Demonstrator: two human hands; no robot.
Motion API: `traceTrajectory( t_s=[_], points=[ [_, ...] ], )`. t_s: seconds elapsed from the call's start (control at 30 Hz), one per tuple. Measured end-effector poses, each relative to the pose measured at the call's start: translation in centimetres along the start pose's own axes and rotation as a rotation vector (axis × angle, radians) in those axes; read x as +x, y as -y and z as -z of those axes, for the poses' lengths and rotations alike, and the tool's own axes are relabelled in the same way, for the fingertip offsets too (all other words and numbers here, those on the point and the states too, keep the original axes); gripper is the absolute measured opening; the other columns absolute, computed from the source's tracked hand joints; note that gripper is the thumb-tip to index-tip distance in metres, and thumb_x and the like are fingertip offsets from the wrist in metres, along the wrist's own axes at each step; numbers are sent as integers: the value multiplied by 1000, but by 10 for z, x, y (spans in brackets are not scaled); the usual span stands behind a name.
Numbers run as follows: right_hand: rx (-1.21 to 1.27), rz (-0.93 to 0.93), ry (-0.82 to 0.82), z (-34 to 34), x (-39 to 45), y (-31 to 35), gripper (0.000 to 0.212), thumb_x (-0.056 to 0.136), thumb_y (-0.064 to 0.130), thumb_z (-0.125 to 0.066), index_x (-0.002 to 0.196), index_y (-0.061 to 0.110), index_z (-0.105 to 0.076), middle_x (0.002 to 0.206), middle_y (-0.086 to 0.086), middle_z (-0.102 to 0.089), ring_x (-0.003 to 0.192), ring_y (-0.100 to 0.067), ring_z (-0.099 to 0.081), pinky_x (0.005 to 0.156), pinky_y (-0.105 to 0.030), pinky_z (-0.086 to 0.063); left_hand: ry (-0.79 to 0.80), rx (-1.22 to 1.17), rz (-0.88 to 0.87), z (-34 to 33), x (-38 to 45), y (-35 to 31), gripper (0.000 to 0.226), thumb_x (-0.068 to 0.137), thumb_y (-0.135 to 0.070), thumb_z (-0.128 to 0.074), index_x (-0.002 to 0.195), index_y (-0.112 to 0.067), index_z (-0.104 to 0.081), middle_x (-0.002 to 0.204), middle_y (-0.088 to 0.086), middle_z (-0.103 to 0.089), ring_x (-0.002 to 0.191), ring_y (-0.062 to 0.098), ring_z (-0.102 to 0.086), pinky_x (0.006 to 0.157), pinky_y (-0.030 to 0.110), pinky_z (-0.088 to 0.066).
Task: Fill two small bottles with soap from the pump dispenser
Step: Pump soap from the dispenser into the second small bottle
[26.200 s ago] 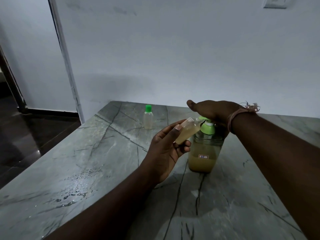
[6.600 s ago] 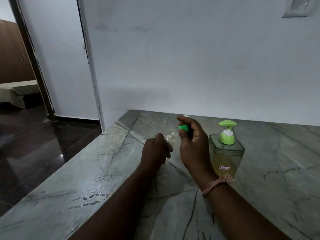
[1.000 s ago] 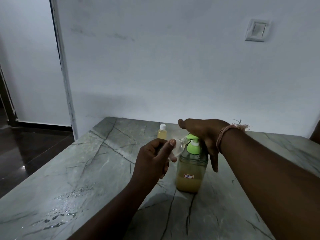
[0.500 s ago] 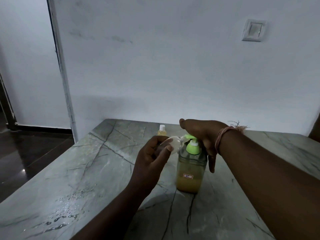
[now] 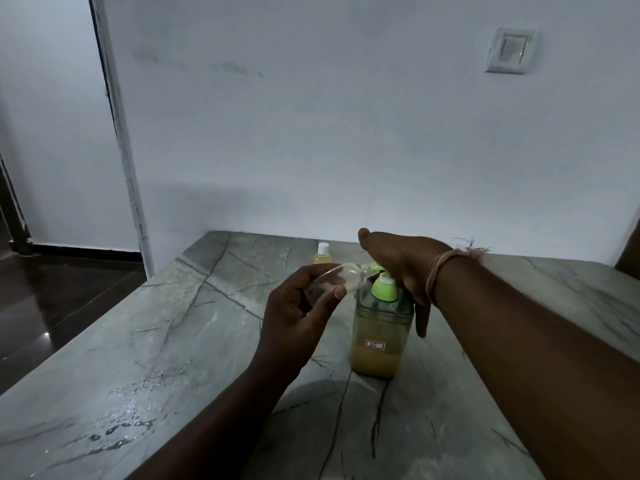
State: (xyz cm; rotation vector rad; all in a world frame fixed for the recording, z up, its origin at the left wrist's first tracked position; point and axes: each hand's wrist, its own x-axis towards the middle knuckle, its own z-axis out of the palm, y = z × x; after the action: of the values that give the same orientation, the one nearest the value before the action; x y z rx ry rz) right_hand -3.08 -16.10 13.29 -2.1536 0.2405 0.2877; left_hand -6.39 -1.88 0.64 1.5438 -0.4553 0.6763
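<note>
Two bare forearms reach forward over the grey veined stone surface (image 5: 173,341), the left from the lower edge of the view and the right slanting in from the right side. The left hand (image 5: 294,317) is raised just left of the dispenser, its fingers and thumb curled round a small clear plastic bottle (image 5: 341,277), which lies tilted nearly on its side with its open neck pointing right, up against the green spout. This bottle looks almost empty. The right hand (image 5: 401,261) lies palm down on top of the green pump head (image 5: 382,289), its fingers straight and drooping over the far right side of the dispenser, the thumb sticking out toward the wall; it presses on the pump rather than gripping it. A pinkish thread band (image 5: 438,271) circles the right wrist.

The square clear pump dispenser (image 5: 381,337) stands upright on the surface under that hand, with yellowish soap filling its lower part and a small white label marked 35 on its front. Behind the left hand, nearer the wall, a second small bottle with a white cap (image 5: 322,254) stands upright, apart from both hands, holding yellow liquid. Water droplets (image 5: 124,427) lie on the near left part of the surface.
</note>
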Motion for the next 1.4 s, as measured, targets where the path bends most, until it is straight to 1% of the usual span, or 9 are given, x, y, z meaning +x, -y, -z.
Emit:
traceTrajectory(
  t_s=[0.1,0.17,0.23,0.3,0.5,0.73,0.93,1.13,1.4],
  points=[
    [-78,105,-50,-4,9,-4,57,104,41,-18,149,7,-25,154,-12,-27,135,-28,-34,109,-37,-28,3,4,1,2,0,2,30,88,-27,-72,116,-17,-72,101,-5,-76,93,15,-72,71,21,-54],
    [-88,89,-28,-4,10,-3,61,102,47,-18,150,10,-22,156,-13,-21,139,-31,-29,111,-43,-26,8,4,5,2,0,2,30,88,-27,-71,116,-17,-72,101,-5,-76,92,15,-72,71,20,-53],
    [-47,-31,34,-2,3,0,71,95,62,-25,151,19,-17,157,-12,-18,137,-42,-26,100,-62,-31,4,-8,1,1,0,2,29,88,-25,-71,116,-16,-72,101,-4,-76,93,15,-72,71,19,-53],
    [-16,-81,65,1,0,2,77,90,70,-30,150,22,-21,155,-12,-22,132,-44,-31,82,-60,-38,7,-27,0,1,0,1,29,88,-22,-71,116,-14,-72,101,-4,-76,95,15,-72,74,20,-54],
    [-135,127,-47,-7,14,-4,55,104,38,-16,147,6,-28,156,-13,-24,140,-24,-28,111,-31,-23,24,-40,11,1,0,3,29,89,-22,-71,117,-15,-72,100,-4,-75,87,11,-70,68,20,-51],
    [-74,-5,102,4,5,1,79,92,68,-27,152,19,-15,158,-12,-13,141,-36,-22,106,-48,-29,15,-55,30,0,-1,4,28,90,-23,-71,117,-16,-72,101,-3,-76,90,14,-70,69,23,-52],
    [-131,91,-51,-8,13,-1,58,105,39,-12,150,4,-18,158,-14,-16,145,-25,-21,116,-33,-18,9,-63,50,1,0,8,28,89,-23,-72,116,-18,-73,100,-2,-76,85,13,-70,66,23,-53],
    [-87,15,105,1,4,0,77,93,67,-21,153,20,-12,160,-9,-7,144,-33,-16,111,-47,-21,12,-75,66,2,-1,7,29,88,-23,-72,117,-17,-73,98,3,-76,75,21,-67,58,30,-53],
    [-166,142,-30,-5,12,-4,60,103,44,-17,149,6,-23,155,-16,-23,140,-27,-28,112,-33,-23,12,-90,79,0,0,11,27,90,-19,-74,117,-18,-73,98,5,-76,75,20,-66,59,35,-54]
  ],
)
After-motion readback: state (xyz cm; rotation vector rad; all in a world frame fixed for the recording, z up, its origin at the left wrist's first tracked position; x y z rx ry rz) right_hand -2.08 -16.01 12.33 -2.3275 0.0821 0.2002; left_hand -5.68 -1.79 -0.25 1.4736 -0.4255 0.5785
